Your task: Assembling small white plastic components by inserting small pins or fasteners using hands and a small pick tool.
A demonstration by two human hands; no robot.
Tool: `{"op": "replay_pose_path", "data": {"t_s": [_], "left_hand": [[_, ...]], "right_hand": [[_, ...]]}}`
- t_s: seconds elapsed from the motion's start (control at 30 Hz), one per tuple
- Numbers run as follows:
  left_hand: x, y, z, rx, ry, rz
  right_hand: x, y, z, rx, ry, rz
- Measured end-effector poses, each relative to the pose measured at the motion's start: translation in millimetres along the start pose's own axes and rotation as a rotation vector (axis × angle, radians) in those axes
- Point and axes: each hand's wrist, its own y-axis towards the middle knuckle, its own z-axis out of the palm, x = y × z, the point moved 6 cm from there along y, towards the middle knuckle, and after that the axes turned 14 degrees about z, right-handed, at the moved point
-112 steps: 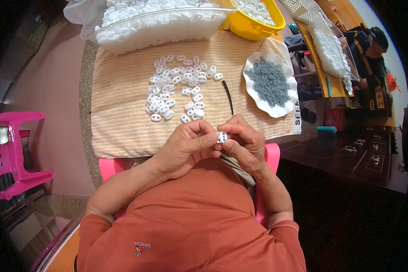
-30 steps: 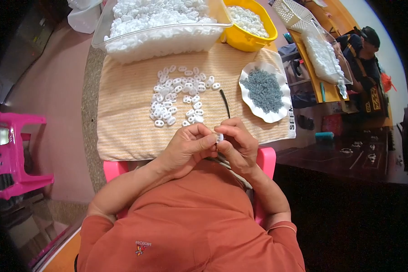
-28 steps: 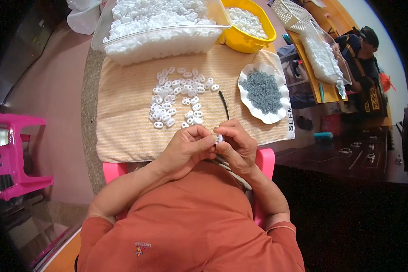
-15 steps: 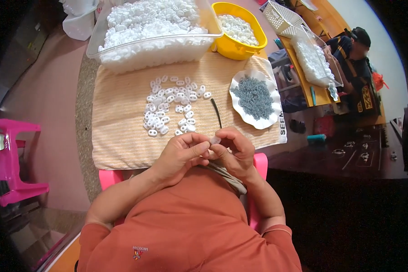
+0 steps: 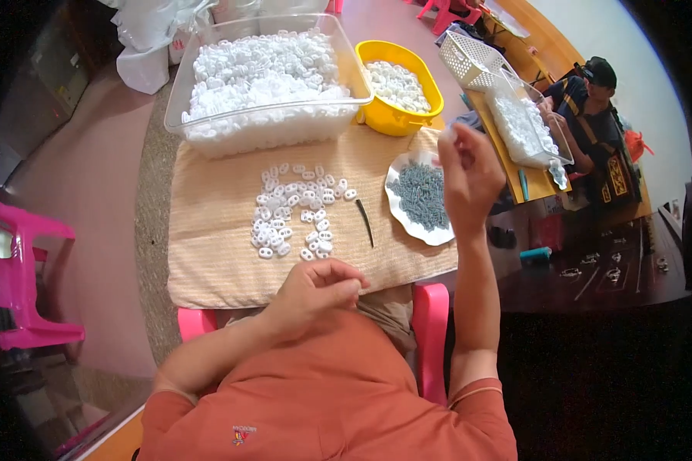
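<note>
My right hand (image 5: 473,173) is raised over the right edge of the plate, its fingertips pinching a small white plastic piece (image 5: 448,135). Below it lies a scalloped white plate (image 5: 432,235) heaped with small grey-blue tube-shaped pieces (image 5: 417,194). My left hand (image 5: 315,290) hovers at the table's near edge, thumb and fingers curled together; whether anything is between them is hidden. Loose white oval pieces with two holes (image 5: 273,234) are scattered on the striped cloth (image 5: 207,230). A thin black stick (image 5: 364,223) rests between them and the plate.
A clear bin (image 5: 269,142) of white pieces stands at the back, beside a yellow tub (image 5: 396,121) of off-white ones. At far right a person in a cap (image 5: 596,115) sits by another white-filled bin (image 5: 527,134). A pink stool (image 5: 34,276) stands left.
My right hand has parted from the left and swung up and right with the white piece. The left hand stays near the table's edge. My view has tilted slightly.
</note>
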Motion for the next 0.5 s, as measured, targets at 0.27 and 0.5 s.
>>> {"op": "replay_pose_path", "data": {"t_s": [0.27, 0.5], "left_hand": [[-75.6, -27.7, 58.6, 0.471, 0.252, 0.308], [-136.9, -50.8, 112.8, 0.774, -0.47, 0.662]], "right_hand": [[-55.2, 93.0, 25.6, 0.01, -0.426, -0.062], [-68.8, 12.2, 7.0, 0.159, -0.008, 0.285]]}}
